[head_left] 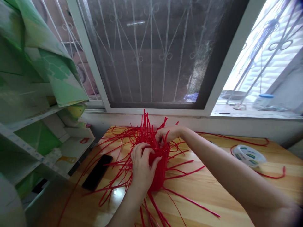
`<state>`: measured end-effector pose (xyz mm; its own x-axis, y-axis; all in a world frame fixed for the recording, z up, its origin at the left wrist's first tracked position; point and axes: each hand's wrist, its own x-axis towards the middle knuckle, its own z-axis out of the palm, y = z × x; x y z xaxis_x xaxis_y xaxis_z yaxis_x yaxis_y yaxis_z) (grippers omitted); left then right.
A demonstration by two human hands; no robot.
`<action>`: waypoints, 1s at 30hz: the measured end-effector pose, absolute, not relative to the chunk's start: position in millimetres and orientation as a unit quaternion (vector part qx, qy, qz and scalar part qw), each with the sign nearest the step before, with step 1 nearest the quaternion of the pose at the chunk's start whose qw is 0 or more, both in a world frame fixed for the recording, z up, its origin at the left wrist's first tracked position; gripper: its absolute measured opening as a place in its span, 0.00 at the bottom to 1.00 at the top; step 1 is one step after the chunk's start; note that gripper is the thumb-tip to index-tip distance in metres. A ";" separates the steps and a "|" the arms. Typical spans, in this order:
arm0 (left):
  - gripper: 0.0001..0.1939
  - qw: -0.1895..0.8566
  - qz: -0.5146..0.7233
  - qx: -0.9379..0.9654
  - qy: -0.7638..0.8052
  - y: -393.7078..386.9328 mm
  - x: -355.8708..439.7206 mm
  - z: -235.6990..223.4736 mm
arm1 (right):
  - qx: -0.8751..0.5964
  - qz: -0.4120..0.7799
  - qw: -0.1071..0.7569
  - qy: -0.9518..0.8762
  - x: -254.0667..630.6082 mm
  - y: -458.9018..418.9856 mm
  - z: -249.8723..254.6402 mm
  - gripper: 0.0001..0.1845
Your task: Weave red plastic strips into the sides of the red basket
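Note:
A red woven basket (159, 176) with many loose red strands fanning out stands on the wooden table in front of me. My left hand (143, 159) wraps over its near left rim, fingers bent across the edge and thumb on the near side. Toward the far right of the rim, my right hand (165, 135) reaches down with curled fingers among the strands. Those fingertips are partly hidden by the weave, so what they pinch does not show clearly.
A black phone (97, 172) lies left of the basket on the wooden table (201, 195). To the right sits a clear round plastic tub (249, 155), with a red strand beside it. Shelves (47, 148) border the left, and a barred window (153, 56) rises behind.

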<state>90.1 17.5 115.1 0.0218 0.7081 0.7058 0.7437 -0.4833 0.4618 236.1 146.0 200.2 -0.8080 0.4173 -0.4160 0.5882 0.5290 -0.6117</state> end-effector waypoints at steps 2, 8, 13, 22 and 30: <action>0.08 0.016 -0.480 -0.715 -0.507 17.3 90.6 115.6 | 0.285 -0.393 0.114 0.867 237.2 146.8 200.0 0.10; 0.07 0.015 -0.480 -0.716 -0.506 17.8 91.2 117.3 | 0.295 -0.386 0.106 0.867 235.2 145.1 198.1 0.10; 0.07 0.017 -0.477 -0.717 -0.507 17.7 90.2 118.2 | 0.291 -0.392 0.090 0.868 239.0 144.0 200.6 0.11; 0.08 0.013 -0.478 -0.717 -0.507 17.7 91.0 117.0 | 0.253 -0.414 0.093 0.869 241.8 148.5 201.2 0.12; 0.08 0.021 -0.481 -0.712 -0.511 18.1 89.7 117.9 | 0.255 -0.418 0.061 0.870 247.7 151.7 200.0 0.13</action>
<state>89.7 18.1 117.9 0.0147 0.7073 0.7068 0.7479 -0.4769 0.4617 247.7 151.7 200.0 -0.8622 0.3937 -0.3188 0.4950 0.5209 -0.6954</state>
